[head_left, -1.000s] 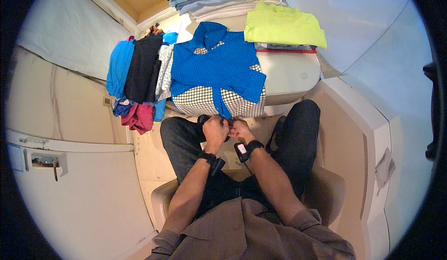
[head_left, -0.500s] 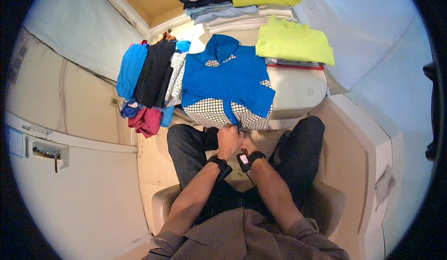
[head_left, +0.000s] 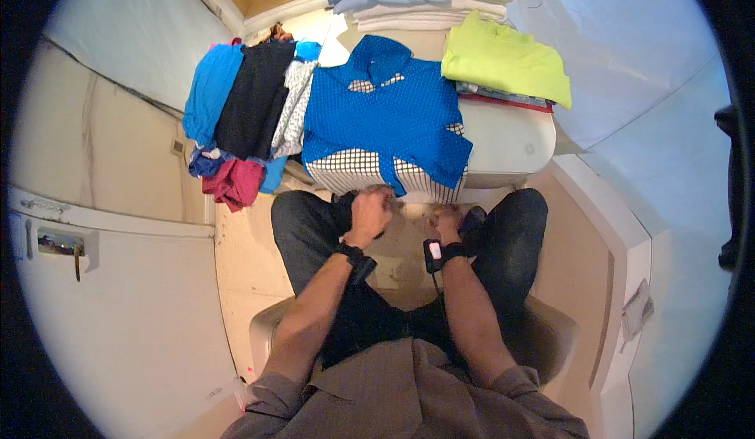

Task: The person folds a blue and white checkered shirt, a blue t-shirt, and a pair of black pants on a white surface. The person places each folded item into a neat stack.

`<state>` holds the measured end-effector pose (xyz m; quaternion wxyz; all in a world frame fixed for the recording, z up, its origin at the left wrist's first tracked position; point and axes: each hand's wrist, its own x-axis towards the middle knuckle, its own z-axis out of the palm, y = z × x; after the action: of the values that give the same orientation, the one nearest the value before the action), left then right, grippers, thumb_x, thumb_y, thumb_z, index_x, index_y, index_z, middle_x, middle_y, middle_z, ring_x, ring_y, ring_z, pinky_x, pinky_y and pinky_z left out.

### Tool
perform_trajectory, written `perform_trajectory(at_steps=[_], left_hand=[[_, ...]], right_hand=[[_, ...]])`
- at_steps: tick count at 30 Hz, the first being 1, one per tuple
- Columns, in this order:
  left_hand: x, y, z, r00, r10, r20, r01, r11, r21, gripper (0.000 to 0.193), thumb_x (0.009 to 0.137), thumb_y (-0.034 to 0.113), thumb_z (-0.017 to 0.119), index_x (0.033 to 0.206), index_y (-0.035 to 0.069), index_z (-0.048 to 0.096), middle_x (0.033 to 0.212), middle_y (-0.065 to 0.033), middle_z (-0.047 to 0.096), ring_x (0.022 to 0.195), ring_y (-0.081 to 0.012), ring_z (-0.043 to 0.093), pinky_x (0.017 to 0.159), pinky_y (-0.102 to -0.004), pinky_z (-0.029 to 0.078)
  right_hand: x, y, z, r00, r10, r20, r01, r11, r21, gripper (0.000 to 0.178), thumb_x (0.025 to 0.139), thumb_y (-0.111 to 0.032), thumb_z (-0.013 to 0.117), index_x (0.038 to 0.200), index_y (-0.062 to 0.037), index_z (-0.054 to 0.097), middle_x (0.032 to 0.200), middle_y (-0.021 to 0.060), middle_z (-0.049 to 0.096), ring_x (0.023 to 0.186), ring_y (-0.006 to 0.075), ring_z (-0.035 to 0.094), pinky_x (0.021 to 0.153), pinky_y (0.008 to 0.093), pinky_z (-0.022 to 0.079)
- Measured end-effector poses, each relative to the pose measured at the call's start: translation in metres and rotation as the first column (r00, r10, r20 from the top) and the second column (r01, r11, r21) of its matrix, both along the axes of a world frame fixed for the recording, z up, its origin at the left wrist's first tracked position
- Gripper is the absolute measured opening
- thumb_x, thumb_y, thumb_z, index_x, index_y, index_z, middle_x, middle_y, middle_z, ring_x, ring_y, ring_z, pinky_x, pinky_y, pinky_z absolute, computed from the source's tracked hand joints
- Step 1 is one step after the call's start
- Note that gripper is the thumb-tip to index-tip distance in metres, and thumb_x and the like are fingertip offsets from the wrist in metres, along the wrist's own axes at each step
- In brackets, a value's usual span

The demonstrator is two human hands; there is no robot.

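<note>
A blue collared shirt [head_left: 377, 112] with a black-and-white checked lower part lies spread over the bench in front of me, its hem hanging at the near edge. My left hand [head_left: 370, 215] is just below the hem, near the blue front strip; its fingers are bent but smeared by motion. Apart from it, my right hand [head_left: 447, 223] is below the hem's right portion, its fingers blurred too. Whether either hand grips the cloth cannot be made out. Both wrists wear dark bands, the right one with a small lit screen.
Folded clothes in blue, black and speckled white [head_left: 252, 101] lie at the left, a crumpled magenta garment [head_left: 233, 183] below them. A folded yellow garment [head_left: 507, 60] tops a pile at the right. A taller stack of folded clothes [head_left: 429, 6] stands behind. My knees flank my hands.
My hands, together at the hem before, have parted: the left moved left, the right moved right. The shirt's checked lower part hangs lower over the edge. The view has shifted slightly.
</note>
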<state>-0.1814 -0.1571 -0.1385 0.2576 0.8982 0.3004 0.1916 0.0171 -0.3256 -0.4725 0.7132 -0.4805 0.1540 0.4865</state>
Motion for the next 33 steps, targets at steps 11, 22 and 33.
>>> perform_trajectory(at_steps=[11, 22, 33], left_hand=[[-0.068, 0.090, -0.121, 0.469, 0.831, 0.298, -0.655, 0.554, -0.514, 0.048, 0.072, -0.005, 0.064, 0.120, -0.005, 0.063, 0.105, -0.0179, 0.074, 0.097, -0.0357, 0.070, 0.086, -0.0389, 0.053], [-0.069, 0.066, -0.047, 0.770, 0.636, -0.061, -0.396, 0.401, -0.826, 0.019, 0.080, 0.003, 0.075, 0.097, -0.004, 0.074, 0.094, -0.0066, 0.075, 0.081, -0.0169, 0.067, 0.072, -0.0346, 0.051], [-0.091, -0.002, 0.015, 0.535, 0.831, 0.150, -0.240, 0.320, -0.916, 0.016, 0.080, -0.006, 0.073, 0.092, -0.002, 0.062, 0.087, -0.0088, 0.070, 0.070, -0.0163, 0.065, 0.063, -0.0299, 0.050]], right_hand=[[-0.025, 0.027, 0.242, 0.585, 0.253, 0.771, 0.105, 0.918, -0.381, 0.044, 0.075, -0.010, 0.079, 0.114, 0.0012, 0.062, 0.108, 0.0147, 0.073, 0.097, 0.0265, 0.070, 0.086, 0.0369, 0.054], [-0.042, 0.016, 0.273, 0.576, 0.326, 0.749, -0.015, 0.921, -0.390, 0.020, 0.080, -0.013, 0.076, 0.093, 0.0019, 0.071, 0.085, 0.0067, 0.072, 0.073, 0.0192, 0.064, 0.068, 0.0350, 0.050], [-0.048, -0.030, 0.345, 0.760, 0.440, 0.478, -0.276, 0.885, -0.375, 0.017, 0.083, -0.004, 0.074, 0.099, -0.0003, 0.071, 0.091, 0.0074, 0.073, 0.076, 0.0194, 0.070, 0.060, 0.0337, 0.056]])
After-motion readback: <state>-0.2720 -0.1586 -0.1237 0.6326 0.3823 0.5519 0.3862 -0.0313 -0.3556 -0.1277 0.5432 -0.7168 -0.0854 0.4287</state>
